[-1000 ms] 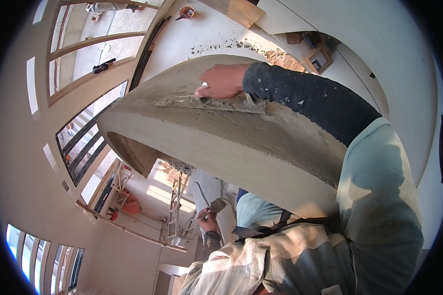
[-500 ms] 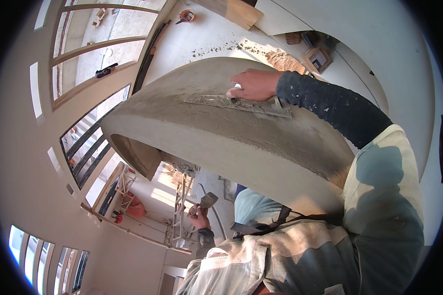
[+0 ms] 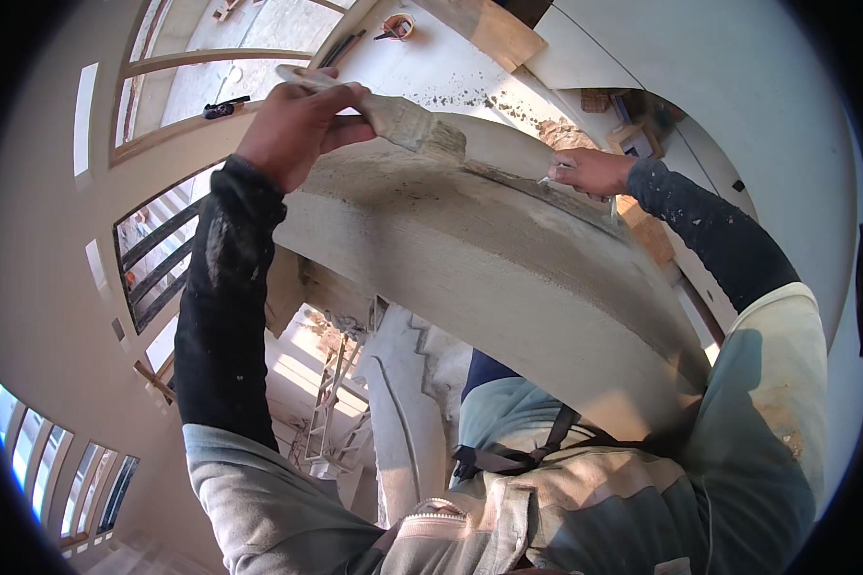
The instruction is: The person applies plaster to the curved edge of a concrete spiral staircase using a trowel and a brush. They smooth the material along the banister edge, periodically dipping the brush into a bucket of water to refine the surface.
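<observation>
My left hand (image 3: 302, 125) is closed around the handle of a wide, mortar-stained brush (image 3: 403, 123). The brush's bristles are at the far edge of a curved, grey plastered ledge (image 3: 470, 249), close to the trowel's near end. In my right hand (image 3: 590, 172) is a plastering trowel (image 3: 537, 189), its long blade lying along the ledge's top, partly hidden by the fingers. The plaster around the blade looks dark and damp, while the ledge's front face is paler and smoother.
Beyond the ledge, mortar crumbs (image 3: 470, 96) lie scattered on the floor far below, near an orange bucket (image 3: 398, 27) and a wooden board (image 3: 484, 34). Barred window openings (image 3: 163, 240) line the left wall. Lower down stands a scaffold frame (image 3: 326, 393).
My left hand has risen from low beside my body to the ledge's far edge, bringing the brush. The right hand and trowel have shifted right, and the whole view has turned slightly.
</observation>
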Demonstrator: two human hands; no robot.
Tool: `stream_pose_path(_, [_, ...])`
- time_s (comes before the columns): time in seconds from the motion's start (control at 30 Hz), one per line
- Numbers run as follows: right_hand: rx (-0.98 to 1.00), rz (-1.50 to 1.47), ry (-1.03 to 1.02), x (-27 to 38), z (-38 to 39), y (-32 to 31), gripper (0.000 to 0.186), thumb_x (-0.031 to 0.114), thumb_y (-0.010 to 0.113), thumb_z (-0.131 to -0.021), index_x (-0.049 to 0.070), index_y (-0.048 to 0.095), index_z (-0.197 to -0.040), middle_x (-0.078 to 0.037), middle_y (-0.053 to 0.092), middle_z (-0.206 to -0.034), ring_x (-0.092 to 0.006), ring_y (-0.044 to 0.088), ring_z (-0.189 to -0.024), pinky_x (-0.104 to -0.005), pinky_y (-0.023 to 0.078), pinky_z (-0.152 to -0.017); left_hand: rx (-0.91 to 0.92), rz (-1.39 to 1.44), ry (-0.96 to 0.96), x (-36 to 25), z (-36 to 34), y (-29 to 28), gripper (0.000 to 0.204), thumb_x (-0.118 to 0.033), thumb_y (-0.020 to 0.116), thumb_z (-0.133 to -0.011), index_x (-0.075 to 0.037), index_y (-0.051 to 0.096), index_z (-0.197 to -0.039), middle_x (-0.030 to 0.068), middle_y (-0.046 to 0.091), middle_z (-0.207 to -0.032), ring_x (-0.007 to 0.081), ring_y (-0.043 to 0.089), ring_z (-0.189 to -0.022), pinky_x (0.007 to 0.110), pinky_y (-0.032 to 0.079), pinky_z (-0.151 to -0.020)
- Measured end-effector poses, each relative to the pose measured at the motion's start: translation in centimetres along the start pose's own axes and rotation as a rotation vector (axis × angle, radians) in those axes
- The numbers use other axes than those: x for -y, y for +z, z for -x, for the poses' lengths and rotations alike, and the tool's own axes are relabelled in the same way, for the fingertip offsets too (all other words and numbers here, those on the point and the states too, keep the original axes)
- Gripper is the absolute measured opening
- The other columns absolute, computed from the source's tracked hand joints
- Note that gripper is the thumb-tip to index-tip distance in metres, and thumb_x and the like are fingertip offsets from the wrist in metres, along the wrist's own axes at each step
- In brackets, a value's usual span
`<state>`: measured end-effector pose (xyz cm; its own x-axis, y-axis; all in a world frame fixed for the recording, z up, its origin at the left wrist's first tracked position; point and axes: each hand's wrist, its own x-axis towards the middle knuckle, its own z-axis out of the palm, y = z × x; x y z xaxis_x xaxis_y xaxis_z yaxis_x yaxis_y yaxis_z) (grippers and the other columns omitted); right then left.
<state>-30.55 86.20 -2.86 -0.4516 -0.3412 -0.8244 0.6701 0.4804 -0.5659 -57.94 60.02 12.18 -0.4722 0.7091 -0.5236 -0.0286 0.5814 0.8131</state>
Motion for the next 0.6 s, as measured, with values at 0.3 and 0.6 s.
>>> stream_pose_path(0.3, [-0.149,0.275,-0.188,7.6,-4.3,1.2,0.061,0.049,0.039,-0.098,-0.008,0.053,-0.115,-0.027,0.06,-0.107,-0.0349,0.06,-0.102,-0.0435,0.046,-0.088,0.523,-1.602,-0.105,10.0,-5.8,-5.3,0.04,-0.038,0.079,-0.067,-0.024,0.069,-0.103,0.0098,0.068,-0.083,0.0289,0.067,-0.085,0.038,0.051,-0.079])
stream_pose_path(0.6, [-0.108,0.312,-0.386,20.4,-7.5,0.8,0.061,0.048,0.042,-0.095,-0.007,0.055,-0.12,-0.026,0.06,-0.115,-0.0367,0.058,-0.11,-0.0429,0.044,-0.095,-0.514,-0.67,-0.332,7.1,-4.5,-11.9,0.036,-0.009,0.062,-0.084,0.005,0.046,-0.113,0.0206,0.063,-0.1,0.0277,0.068,-0.088,0.033,0.058,-0.073])
